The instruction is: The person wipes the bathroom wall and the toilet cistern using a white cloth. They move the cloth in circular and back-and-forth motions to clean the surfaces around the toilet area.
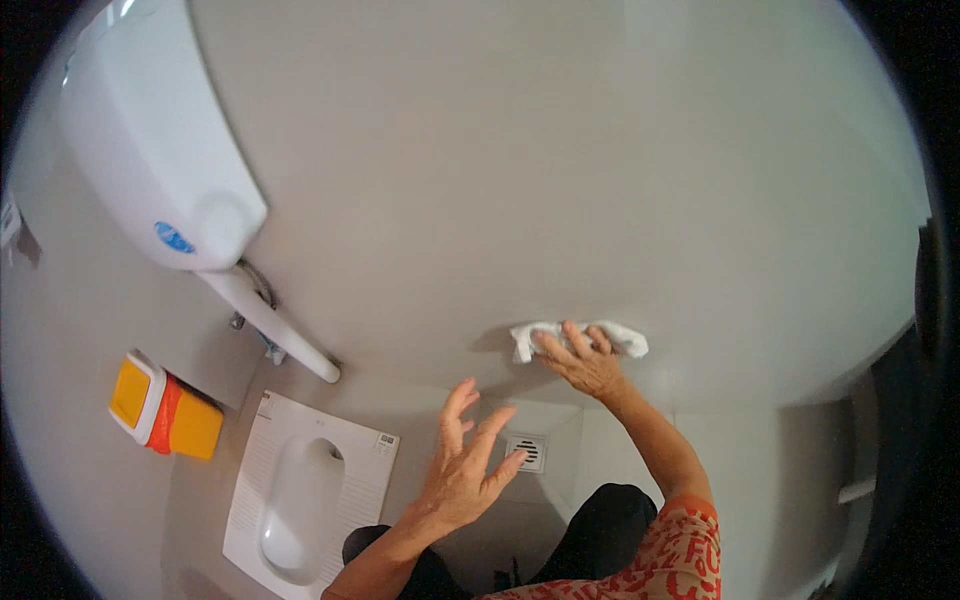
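A crumpled white cloth (628,340) is pressed flat against the grey wall (480,180) under my right hand (588,366). The fingers of that hand lie spread over the cloth, and part of it pokes out on both sides. My left hand (468,468) hangs in the air lower down, to the left of the right one. Its fingers are apart and slightly curled, with nothing in them. Behind its fingertips, on the floor, shows a square drain cover (526,453).
To the left, a white squat toilet (300,490) is set in the floor. A white cistern (160,130) hangs on the wall above, its white pipe (280,325) slanting downward. A yellow bin (190,420) with a white-rimmed lid and red liner stands at the far left.
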The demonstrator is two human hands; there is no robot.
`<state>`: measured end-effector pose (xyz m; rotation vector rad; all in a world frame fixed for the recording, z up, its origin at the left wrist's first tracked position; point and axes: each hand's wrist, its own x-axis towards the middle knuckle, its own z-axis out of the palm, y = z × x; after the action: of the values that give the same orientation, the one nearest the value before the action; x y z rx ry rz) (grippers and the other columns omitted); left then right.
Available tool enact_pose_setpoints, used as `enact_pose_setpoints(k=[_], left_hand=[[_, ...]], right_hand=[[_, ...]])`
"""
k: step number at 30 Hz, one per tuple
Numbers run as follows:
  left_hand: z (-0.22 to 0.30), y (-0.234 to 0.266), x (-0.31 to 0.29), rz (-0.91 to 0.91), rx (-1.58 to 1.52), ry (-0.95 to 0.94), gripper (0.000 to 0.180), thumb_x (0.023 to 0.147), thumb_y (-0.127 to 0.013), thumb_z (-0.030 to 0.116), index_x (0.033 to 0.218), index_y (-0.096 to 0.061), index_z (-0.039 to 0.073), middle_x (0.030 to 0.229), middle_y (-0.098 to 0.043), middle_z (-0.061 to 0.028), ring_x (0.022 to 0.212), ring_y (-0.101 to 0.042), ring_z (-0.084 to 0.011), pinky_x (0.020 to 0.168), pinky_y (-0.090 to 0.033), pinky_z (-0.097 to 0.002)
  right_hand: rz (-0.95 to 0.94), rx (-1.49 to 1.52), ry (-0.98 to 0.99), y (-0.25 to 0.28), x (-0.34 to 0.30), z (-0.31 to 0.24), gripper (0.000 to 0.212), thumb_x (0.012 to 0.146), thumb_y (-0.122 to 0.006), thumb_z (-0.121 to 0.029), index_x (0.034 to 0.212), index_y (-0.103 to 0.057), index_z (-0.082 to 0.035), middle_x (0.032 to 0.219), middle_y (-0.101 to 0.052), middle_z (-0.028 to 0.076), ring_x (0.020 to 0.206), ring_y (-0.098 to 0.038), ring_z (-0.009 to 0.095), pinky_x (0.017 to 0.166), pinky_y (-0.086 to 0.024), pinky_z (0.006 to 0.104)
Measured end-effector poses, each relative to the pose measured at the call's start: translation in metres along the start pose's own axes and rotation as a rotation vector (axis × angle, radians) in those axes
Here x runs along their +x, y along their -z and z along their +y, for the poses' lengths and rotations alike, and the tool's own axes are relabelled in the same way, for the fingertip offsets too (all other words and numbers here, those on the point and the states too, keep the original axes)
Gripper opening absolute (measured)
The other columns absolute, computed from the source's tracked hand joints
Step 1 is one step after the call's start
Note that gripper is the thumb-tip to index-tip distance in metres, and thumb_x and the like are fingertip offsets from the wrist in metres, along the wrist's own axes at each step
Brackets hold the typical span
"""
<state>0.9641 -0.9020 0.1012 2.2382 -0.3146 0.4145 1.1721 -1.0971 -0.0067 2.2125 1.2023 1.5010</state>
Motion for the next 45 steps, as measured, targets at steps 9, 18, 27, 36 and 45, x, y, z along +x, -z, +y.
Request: enact_pose_setpoints(k=[9, 18, 27, 36, 45], left_hand=[[-0.004, 0.008, -0.004, 0.002, -0.02, -0.034, 0.049, 0.083, -0.066, 0.025, 0.126, -0.046, 0.009, 0.138, -0.018, -0.0222, 0.126, -0.033, -0.0422, 0.095, -0.043, -0.0472], [-0.024, 0.026, -0.005, -0.027, -0.056, 0.067, 0.05, 0.083, -0.067, 0.026, 0.126, -0.045, 0.012, 0.139, -0.017, -0.0189, 0.127, -0.031, -0.0405, 0.097, -0.043, -0.0499], [-0.033, 0.028, -0.008, -0.015, -0.036, 0.074, 0.05, 0.084, -0.065, 0.026, 0.127, -0.046, 0.009, 0.139, -0.019, -0.0239, 0.126, -0.031, -0.0442, 0.098, -0.04, -0.0466], [-0.024, 0.026, -0.016, 0.047, -0.029, 0.082, 0.046, 0.089, -0.058, 0.034, 0.127, -0.046, 0.01, 0.137, -0.023, -0.0241, 0.126, -0.032, -0.0434, 0.101, -0.036, -0.0472], [-0.01, 0.012, -0.04, 0.039, -0.12, 0.348, 0.039, 0.086, -0.059, 0.025, 0.118, -0.048, 0.004, 0.129, -0.037, -0.0186, 0.111, -0.046, -0.0396, 0.09, -0.044, -0.0472]], right_hand=[[0.16, -0.019, 0.081, 0.03, 0.128, 0.035, 0.022, 0.082, -0.057, -0.032, 0.103, -0.062, -0.034, 0.14, -0.043, -0.007, 0.126, -0.039, 0.018, 0.101, -0.023, 0.0429], [0.601, -0.259, -0.453, 0.056, 0.282, 0.046, 0.025, 0.078, -0.066, -0.025, 0.1, -0.067, -0.038, 0.13, -0.052, -0.004, 0.124, -0.042, 0.022, 0.107, -0.019, 0.0414], [0.458, -0.041, -0.127, 0.004, 0.254, -0.046, 0.025, 0.077, -0.067, -0.03, 0.102, -0.062, -0.03, 0.13, -0.05, -0.005, 0.123, -0.042, 0.022, 0.102, -0.023, 0.0537], [-0.066, 0.057, 0.602, -0.067, 0.13, -0.108, 0.038, 0.082, -0.054, -0.016, 0.12, -0.052, -0.015, 0.129, -0.046, 0.003, 0.117, -0.047, 0.023, 0.095, -0.04, 0.0397], [-0.583, 0.453, 0.724, -0.052, 0.108, -0.06, 0.033, 0.081, -0.056, -0.017, 0.113, -0.055, -0.007, 0.119, -0.05, 0.006, 0.11, -0.049, 0.026, 0.094, -0.04, 0.0367]])
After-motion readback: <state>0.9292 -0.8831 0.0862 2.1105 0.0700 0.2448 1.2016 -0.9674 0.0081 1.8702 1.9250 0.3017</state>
